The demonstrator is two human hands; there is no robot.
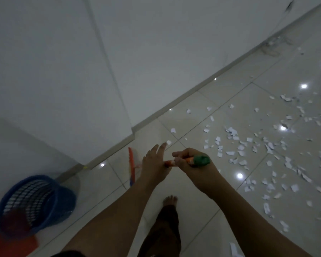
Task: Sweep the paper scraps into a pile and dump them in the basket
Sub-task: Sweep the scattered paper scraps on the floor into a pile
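Rightward, jagged paper scraps (232,131) across glossy tiles (248,93).

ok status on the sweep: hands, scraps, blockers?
Right hand grips broom handle; left hand open beside it. Paper scraps scattered across floor, no pile yet. Blue basket by wall, opposite side; nothing seen blocking.

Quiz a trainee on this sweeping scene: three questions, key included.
1. Fill in: the basket is coloured ____.
2. True or false: the paper scraps are already swept into one pile.
3. The right hand grips: A the basket; B the broom handle; C a scrap.
Key: 1 blue. 2 false, they lie scattered over the floor. 3 B.
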